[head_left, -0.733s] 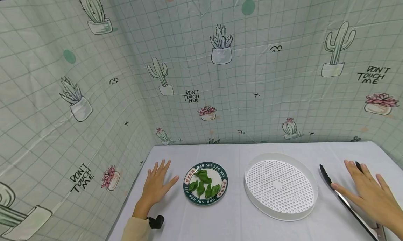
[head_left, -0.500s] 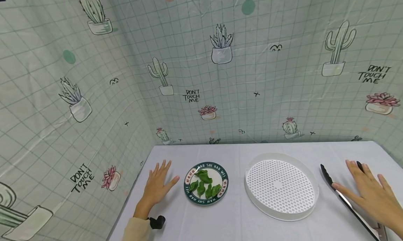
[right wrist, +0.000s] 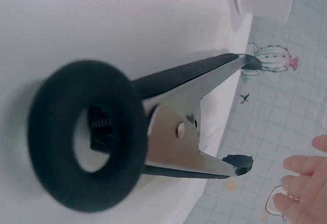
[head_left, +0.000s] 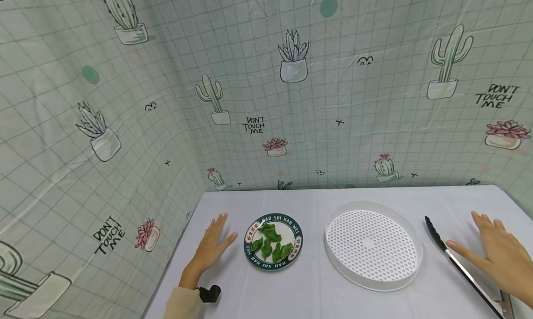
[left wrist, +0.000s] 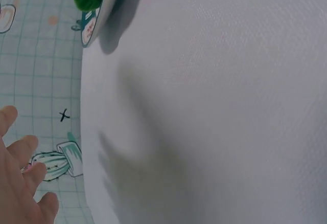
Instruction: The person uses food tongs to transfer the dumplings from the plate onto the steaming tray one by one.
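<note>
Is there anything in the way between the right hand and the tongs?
Nothing visible is. The right hand lies open over the white table, right beside the tongs, its thumb reaching their near arm. The white perforated tray sits off to the tongs' other side, out of the way.

Lower left of the frame, the left hand (head_left: 210, 250) lies flat beside the plate (head_left: 251, 259) of green dumplings (head_left: 271, 245); lower right, the right hand (head_left: 501, 259) hovers over black-tipped tongs (head_left: 455, 266), beside the white perforated tray (head_left: 416, 263).
</note>
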`<state>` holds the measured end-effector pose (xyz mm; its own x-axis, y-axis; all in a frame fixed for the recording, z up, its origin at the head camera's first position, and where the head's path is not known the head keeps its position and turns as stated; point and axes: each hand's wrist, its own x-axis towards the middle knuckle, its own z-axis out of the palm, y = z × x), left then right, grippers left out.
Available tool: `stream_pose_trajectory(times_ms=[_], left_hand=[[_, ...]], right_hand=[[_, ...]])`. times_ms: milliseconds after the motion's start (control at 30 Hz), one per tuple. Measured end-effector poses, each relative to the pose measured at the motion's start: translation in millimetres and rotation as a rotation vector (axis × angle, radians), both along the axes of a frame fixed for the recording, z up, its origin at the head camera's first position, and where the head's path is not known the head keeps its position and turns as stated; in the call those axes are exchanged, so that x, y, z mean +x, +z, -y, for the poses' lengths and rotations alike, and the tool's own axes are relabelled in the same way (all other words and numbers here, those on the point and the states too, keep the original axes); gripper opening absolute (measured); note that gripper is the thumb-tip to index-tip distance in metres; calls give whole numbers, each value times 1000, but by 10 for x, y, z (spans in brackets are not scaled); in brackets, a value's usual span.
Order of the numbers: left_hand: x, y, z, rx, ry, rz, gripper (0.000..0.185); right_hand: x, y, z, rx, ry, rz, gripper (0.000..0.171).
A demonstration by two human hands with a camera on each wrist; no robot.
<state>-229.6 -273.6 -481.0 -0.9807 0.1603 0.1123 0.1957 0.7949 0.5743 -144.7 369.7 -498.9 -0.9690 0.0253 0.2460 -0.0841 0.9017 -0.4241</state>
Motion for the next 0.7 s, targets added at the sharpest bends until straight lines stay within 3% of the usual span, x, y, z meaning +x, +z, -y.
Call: stream_pose_trajectory(times_ms=[333, 467, 700], left_hand=[[-50, -134, -75, 178, -29, 126, 76], [-82, -204, -142, 245, -63, 139, 70], [-100, -292, -230, 324, -131, 136, 63]], right_hand=[[88, -34, -52, -26, -97, 48, 107], [117, -43, -51, 12, -167, 119, 113], [178, -128, -73, -25, -199, 158, 109]])
